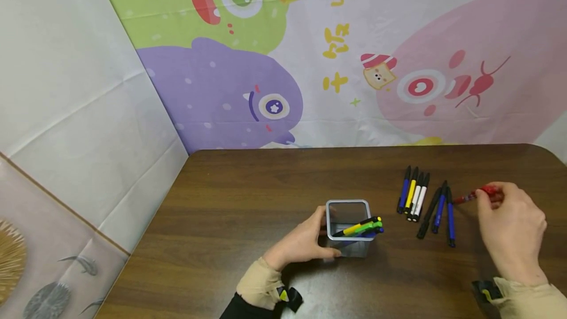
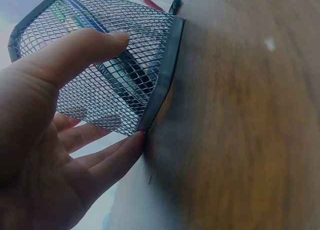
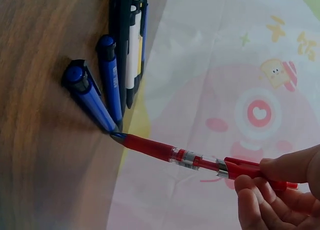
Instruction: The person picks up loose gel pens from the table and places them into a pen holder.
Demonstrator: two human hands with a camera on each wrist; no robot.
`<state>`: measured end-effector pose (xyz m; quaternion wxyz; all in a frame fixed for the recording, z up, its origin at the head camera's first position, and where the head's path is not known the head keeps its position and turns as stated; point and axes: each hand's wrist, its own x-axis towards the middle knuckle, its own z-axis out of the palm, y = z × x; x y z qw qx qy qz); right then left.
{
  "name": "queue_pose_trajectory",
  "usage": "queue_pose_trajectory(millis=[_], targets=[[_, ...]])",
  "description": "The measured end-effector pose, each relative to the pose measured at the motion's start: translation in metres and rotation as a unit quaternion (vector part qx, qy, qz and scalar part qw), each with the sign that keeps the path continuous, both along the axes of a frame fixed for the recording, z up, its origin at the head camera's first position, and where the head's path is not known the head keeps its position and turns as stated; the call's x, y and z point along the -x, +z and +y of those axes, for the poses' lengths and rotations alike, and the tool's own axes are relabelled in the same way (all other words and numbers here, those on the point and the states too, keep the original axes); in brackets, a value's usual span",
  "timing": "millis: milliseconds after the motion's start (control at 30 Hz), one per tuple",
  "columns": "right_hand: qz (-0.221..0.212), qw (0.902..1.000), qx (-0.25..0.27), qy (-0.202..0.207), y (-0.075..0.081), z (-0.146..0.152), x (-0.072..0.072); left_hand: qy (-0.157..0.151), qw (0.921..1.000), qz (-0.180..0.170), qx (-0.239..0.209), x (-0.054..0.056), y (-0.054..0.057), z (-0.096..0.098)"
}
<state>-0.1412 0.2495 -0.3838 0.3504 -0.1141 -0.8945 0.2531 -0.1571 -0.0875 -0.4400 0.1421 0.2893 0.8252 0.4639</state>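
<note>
My left hand (image 1: 299, 241) grips a square mesh pen holder (image 1: 348, 202) from its left side, thumb at the near face. In the left wrist view the thumb presses the wire mesh (image 2: 95, 92) and the fingers reach round the lower edge. Several pens (image 1: 359, 228), yellow, green and blue among them, lean inside the holder. My right hand (image 1: 514, 225) pinches a red pen (image 1: 465, 198) by its clip end. In the right wrist view the red pen (image 3: 150, 146) has its tip beside the ends of two blue pens (image 3: 95, 107).
Blue, yellow and white pens (image 1: 418, 196) lie side by side on the brown table (image 1: 230, 196), right of the holder. A black pen (image 1: 428, 213) and two blue pens (image 1: 451, 218) lie nearer my right hand. Behind the table hangs a cartoon-print cloth (image 1: 336, 122).
</note>
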Motion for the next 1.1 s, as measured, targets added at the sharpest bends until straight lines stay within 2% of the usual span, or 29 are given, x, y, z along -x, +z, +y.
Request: queue_pose_trajectory(millis=[233,533,733,1100], targets=[[0.012,0.9999,0.002,-0.008,0.004,-0.003,-0.001,0.002,0.9999,-0.010,0.000,-0.001,0.002,0.000],[0.030,0.9994,0.012,-0.009,0.008,-0.006,-0.002,0.001,1.0000,-0.005,-0.001,-0.001,0.001,0.000],[0.038,0.9990,0.020,0.008,0.011,-0.010,-0.003,0.004,1.0000,-0.007,0.002,-0.001,0.001,0.000],[0.025,0.9974,0.061,0.029,0.019,-0.015,-0.007,0.004,1.0000,-0.003,0.005,-0.001,0.001,0.000]])
